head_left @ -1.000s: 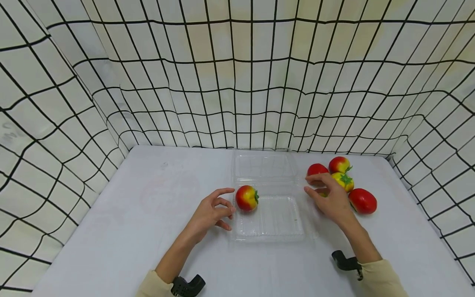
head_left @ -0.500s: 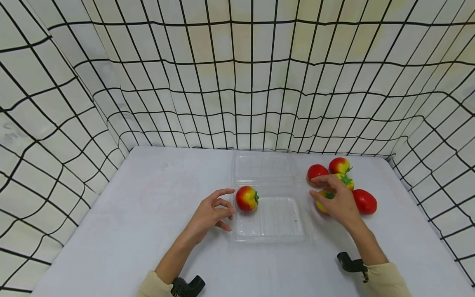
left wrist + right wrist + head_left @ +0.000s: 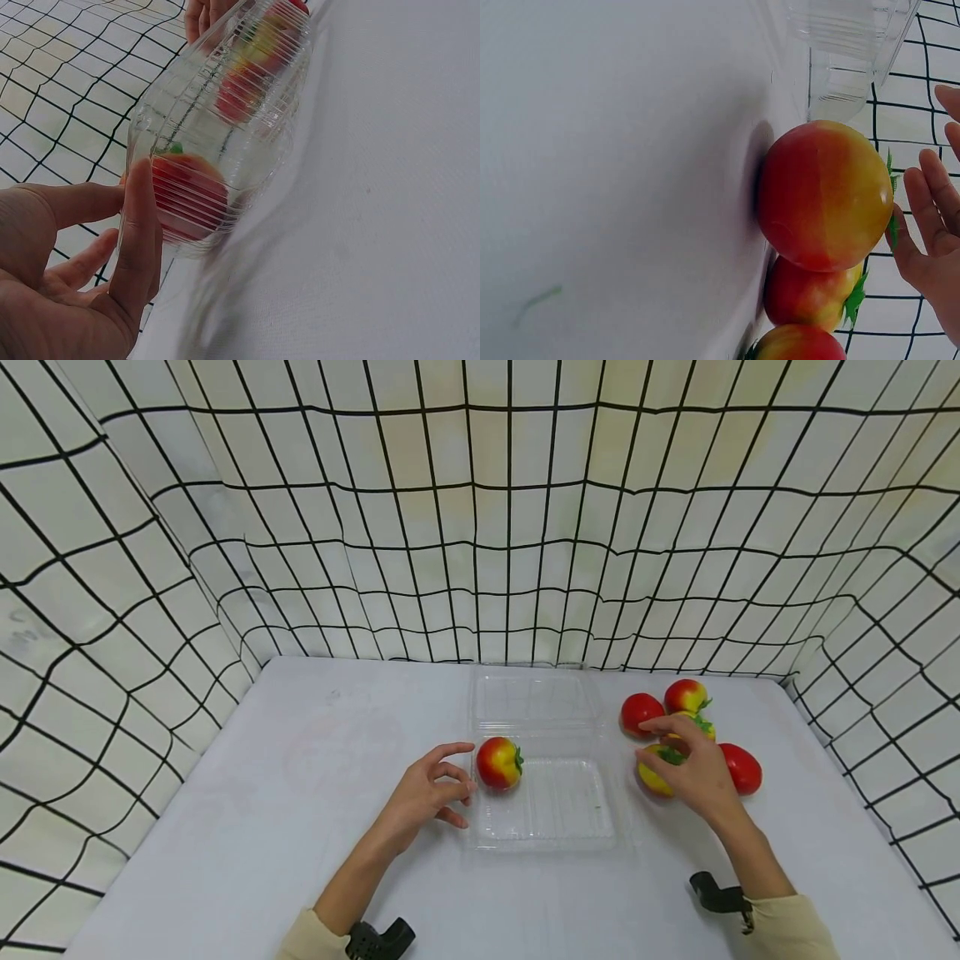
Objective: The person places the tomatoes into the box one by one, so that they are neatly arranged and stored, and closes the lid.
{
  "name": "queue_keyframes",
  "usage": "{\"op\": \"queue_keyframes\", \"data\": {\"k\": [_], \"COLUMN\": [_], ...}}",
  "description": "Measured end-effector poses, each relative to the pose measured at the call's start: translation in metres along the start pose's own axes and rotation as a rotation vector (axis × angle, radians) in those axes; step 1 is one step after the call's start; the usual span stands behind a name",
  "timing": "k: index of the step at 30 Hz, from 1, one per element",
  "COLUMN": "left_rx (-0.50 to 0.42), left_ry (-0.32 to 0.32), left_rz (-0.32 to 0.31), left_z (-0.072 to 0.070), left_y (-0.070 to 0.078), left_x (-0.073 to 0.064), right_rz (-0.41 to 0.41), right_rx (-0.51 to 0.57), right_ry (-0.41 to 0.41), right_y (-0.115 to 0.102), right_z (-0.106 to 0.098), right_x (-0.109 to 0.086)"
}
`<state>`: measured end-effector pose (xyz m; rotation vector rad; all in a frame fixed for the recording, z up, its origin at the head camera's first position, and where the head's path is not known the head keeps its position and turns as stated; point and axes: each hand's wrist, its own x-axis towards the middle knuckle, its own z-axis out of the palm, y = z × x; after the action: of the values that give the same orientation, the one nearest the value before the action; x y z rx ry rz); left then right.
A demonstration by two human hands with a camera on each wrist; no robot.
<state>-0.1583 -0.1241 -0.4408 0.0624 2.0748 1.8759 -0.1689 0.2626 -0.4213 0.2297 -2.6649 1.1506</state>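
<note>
A clear plastic clamshell container (image 3: 551, 841) lies with its lid folded back, and a red-yellow tomato (image 3: 495, 763) with green leaves sits in its left part. My left hand (image 3: 429, 789) is at the container's left rim. In the left wrist view, its fingertips (image 3: 140, 180) pinch that rim from both sides. To the right of the container, my right hand (image 3: 693, 768) hovers over another red-yellow tomato (image 3: 821, 195). Its loosely bent fingers are spread near the green leaves and hold nothing.
Beyond the right hand lie a red tomato (image 3: 637, 713), a red-yellow one (image 3: 685, 695) and a partly hidden yellow one (image 3: 705, 729). A longish red one (image 3: 744, 768) is to its right. Black netting (image 3: 510, 543) over white walls encloses the white table (image 3: 337, 710) at back and sides.
My right hand has moved right, showing more of the red tomato and of the yellow-red one beneath the fingers. My left hand and the container stay where they were.
</note>
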Motion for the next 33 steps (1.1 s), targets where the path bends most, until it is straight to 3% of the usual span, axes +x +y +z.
{"op": "queue_keyframes", "data": {"k": [13, 33], "left_rx": [0.006, 0.007], "left_ry": [0.003, 0.004], "left_rz": [0.003, -0.002], "left_z": [0.0, 0.0], "left_y": [0.0, -0.001], "left_x": [0.0, 0.0], "right_rz": [-0.013, 0.075], "right_rx": [-0.025, -0.064], "right_ry": [-0.005, -0.161], "right_y": [0.007, 0.021], "right_z": [-0.006, -0.015], "right_x": [-0.004, -0.005]}}
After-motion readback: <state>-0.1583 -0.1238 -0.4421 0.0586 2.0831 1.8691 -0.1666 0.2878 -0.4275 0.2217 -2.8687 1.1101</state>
